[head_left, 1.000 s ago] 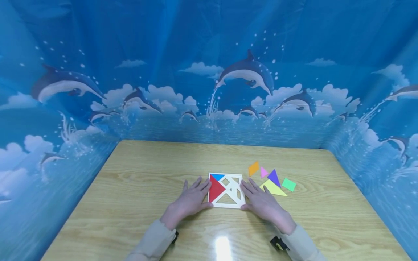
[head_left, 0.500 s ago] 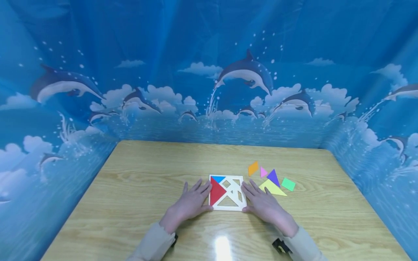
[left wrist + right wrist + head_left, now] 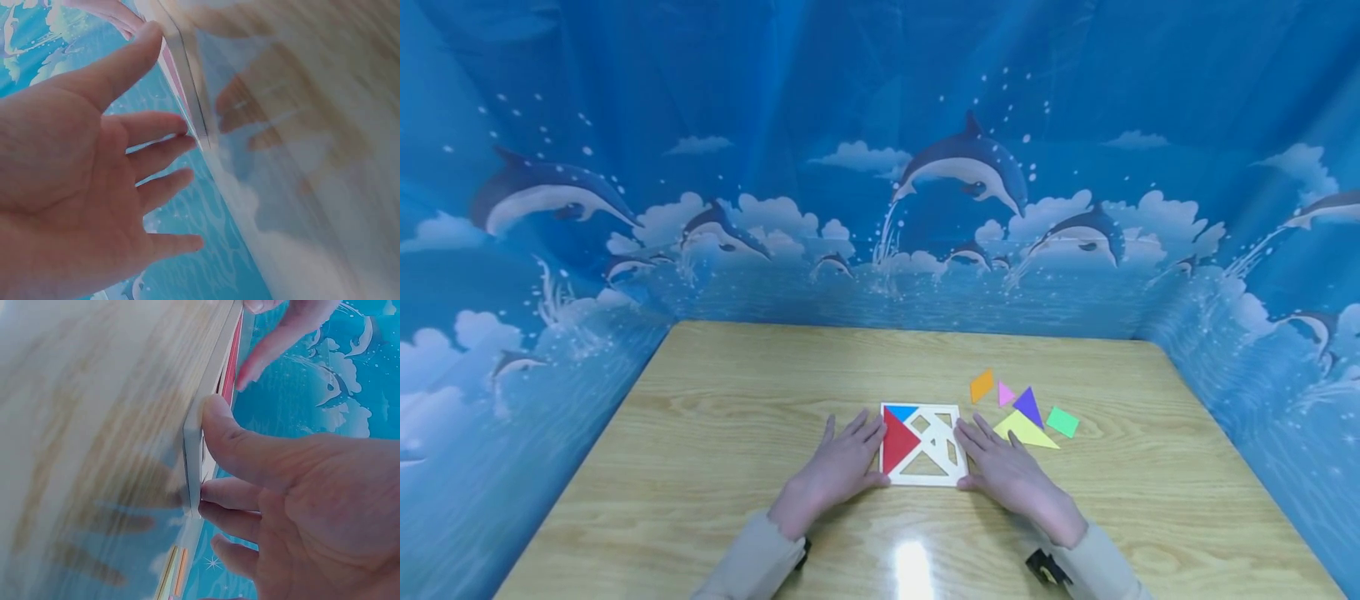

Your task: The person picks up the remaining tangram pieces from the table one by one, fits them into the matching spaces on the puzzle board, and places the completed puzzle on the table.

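A white tangram tray (image 3: 925,481) lies on the table with a red triangle (image 3: 897,442) and a blue triangle (image 3: 901,412) in its left cutouts; its other cutouts are bare. My left hand (image 3: 835,471) rests at the tray's left side, fingers outstretched and thumb near the lower corner. Along the right side lies my right hand (image 3: 1009,467), its fingertips and thumb touching the border. In the left wrist view the left hand (image 3: 94,169) has spread fingers at the tray's edge. The right wrist view shows the right thumb (image 3: 228,434) on the tray's rim.
Beyond the right hand lie loose tangram pieces: an orange parallelogram (image 3: 982,386), a pink triangle (image 3: 1005,394), a purple triangle (image 3: 1028,407), a yellow triangle (image 3: 1026,431) and a green square (image 3: 1062,422). A blue dolphin-print curtain (image 3: 850,208) surrounds the wooden table (image 3: 737,392).
The tray has slid slightly toward me, with both hands staying at its sides; most of this shift came in the first half second. The loose pieces have stayed in place.
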A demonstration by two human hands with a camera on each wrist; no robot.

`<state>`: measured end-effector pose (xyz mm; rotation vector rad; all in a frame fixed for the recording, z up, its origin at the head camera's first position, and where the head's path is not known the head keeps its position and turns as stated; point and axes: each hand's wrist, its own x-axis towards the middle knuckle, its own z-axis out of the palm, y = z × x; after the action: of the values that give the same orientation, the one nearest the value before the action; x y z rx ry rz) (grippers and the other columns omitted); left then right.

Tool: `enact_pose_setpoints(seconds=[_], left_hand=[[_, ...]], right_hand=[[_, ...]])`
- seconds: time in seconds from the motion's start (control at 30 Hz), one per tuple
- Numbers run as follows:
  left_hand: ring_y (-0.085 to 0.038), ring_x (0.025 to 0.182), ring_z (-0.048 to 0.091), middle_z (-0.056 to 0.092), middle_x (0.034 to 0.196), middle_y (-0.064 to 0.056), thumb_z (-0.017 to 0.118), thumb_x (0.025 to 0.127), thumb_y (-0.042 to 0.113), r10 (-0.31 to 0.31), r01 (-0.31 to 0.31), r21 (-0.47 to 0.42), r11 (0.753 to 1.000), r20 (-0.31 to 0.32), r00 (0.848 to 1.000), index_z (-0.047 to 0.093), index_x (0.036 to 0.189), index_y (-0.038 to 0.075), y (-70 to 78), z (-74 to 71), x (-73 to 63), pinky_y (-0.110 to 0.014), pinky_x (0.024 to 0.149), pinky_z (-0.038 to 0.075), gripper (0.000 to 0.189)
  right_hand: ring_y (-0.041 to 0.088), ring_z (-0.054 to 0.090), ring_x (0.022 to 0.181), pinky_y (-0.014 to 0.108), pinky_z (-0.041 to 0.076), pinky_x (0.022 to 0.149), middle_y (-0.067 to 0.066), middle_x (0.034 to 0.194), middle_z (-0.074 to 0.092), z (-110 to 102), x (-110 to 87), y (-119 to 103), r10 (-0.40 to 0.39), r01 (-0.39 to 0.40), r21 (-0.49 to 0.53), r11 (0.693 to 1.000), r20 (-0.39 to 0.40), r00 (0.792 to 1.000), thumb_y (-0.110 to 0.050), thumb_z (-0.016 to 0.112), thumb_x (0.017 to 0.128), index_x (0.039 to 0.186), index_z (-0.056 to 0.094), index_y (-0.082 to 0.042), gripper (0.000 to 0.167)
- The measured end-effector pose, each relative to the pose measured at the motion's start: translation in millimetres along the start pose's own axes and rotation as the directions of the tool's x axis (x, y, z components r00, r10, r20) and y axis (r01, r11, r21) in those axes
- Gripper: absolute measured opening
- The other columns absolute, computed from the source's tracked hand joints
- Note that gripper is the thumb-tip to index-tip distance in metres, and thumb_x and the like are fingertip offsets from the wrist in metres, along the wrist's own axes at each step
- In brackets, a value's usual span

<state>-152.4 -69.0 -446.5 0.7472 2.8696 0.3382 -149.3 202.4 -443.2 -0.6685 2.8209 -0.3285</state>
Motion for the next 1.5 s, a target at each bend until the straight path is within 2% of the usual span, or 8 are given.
enact_pose_setpoints(seconds=[0.23,0.43,0.83,0.93,1.03,1.2,1.3,1.5], left_hand=[[-0.029,0.153,0.026,0.034,0.163,-0.007,0.067,0.095,0.047,0.050,-0.050,0.006,0.999,0.037,0.998,0.041,0.156,0.011,7.9,1.4,8.1,-0.068,0.116,0.024,0.075],[-0.026,0.153,0.027,0.033,0.164,-0.005,0.067,0.095,0.047,0.019,-0.020,0.007,1.000,0.089,0.996,0.040,0.156,0.012,9.5,-0.6,7.4,-0.068,0.116,0.025,0.076],[-0.025,0.153,0.026,0.031,0.165,-0.004,0.066,0.095,0.048,0.027,-0.026,-0.007,1.000,0.090,0.996,0.039,0.157,0.013,6.6,0.9,7.8,-0.068,0.116,0.025,0.076],[-0.025,0.153,0.025,0.031,0.165,-0.004,0.067,0.094,0.048,0.030,-0.029,-0.009,1.000,0.091,0.995,0.039,0.157,0.013,6.9,0.6,8.2,-0.068,0.115,0.026,0.077],[-0.025,0.154,0.024,0.031,0.165,-0.004,0.067,0.094,0.048,0.034,-0.033,-0.013,0.999,0.094,0.995,0.039,0.157,0.013,7.6,1.1,8.1,-0.068,0.115,0.026,0.077],[-0.025,0.154,0.025,0.031,0.165,-0.003,0.068,0.094,0.048,0.036,-0.034,-0.015,0.999,0.093,0.995,0.039,0.157,0.013,7.8,1.3,8.1,-0.069,0.115,0.027,0.077],[-0.026,0.154,0.024,0.031,0.165,-0.004,0.067,0.094,0.048,0.037,-0.036,-0.013,0.999,0.094,0.995,0.039,0.157,0.013,7.8,1.1,8.3,-0.069,0.115,0.027,0.077],[-0.026,0.153,0.026,0.031,0.165,-0.004,0.066,0.095,0.049,0.044,-0.043,-0.005,0.999,0.092,0.995,0.039,0.157,0.013,7.3,2.8,9.0,-0.069,0.114,0.027,0.077]], right_hand=[[0.040,0.023,0.152,0.074,0.021,0.113,0.016,0.162,0.033,-1.6,0.9,-2.0,0.004,-0.004,-0.001,1.000,-0.005,1.000,-0.038,0.069,0.093,0.153,0.040,0.000,0.078],[0.040,0.024,0.151,0.074,0.021,0.113,0.016,0.162,0.034,-3.0,0.8,-4.3,-0.012,0.012,-0.004,1.000,-0.016,1.000,-0.038,0.071,0.091,0.153,0.040,0.000,0.079],[0.043,0.028,0.149,0.071,0.028,0.111,0.019,0.160,0.036,-5.7,2.9,1.0,-0.055,0.055,-0.001,0.998,-0.021,0.998,-0.037,0.073,0.090,0.150,0.043,0.004,0.079],[0.046,0.030,0.147,0.068,0.031,0.111,0.022,0.158,0.037,-8.9,2.9,8.4,-0.087,0.088,0.020,0.996,-0.049,0.995,-0.034,0.074,0.091,0.149,0.045,0.004,0.075],[0.048,0.036,0.143,0.066,0.034,0.111,0.024,0.154,0.043,-12.2,2.8,20.3,-0.083,0.086,0.015,0.996,-0.132,0.988,-0.028,0.074,0.092,0.146,0.049,0.004,0.068],[0.047,0.059,0.120,0.060,0.048,0.100,0.026,0.134,0.061,-18.3,4.8,43.9,0.021,-0.038,-0.056,0.998,-0.268,0.963,-0.020,0.079,0.087,0.135,0.060,0.005,0.057],[0.047,0.063,0.110,0.057,0.054,0.090,0.027,0.127,0.064,-19.6,5.6,55.1,0.087,-0.117,-0.101,0.988,-0.265,0.960,-0.019,0.081,0.084,0.128,0.064,0.005,0.053],[0.044,0.066,0.096,0.053,0.058,0.075,0.028,0.122,0.064,-17.2,10.8,72.4,0.096,-0.127,-0.107,0.986,-0.259,0.961,-0.016,0.083,0.080,0.115,0.070,0.003,0.042]])
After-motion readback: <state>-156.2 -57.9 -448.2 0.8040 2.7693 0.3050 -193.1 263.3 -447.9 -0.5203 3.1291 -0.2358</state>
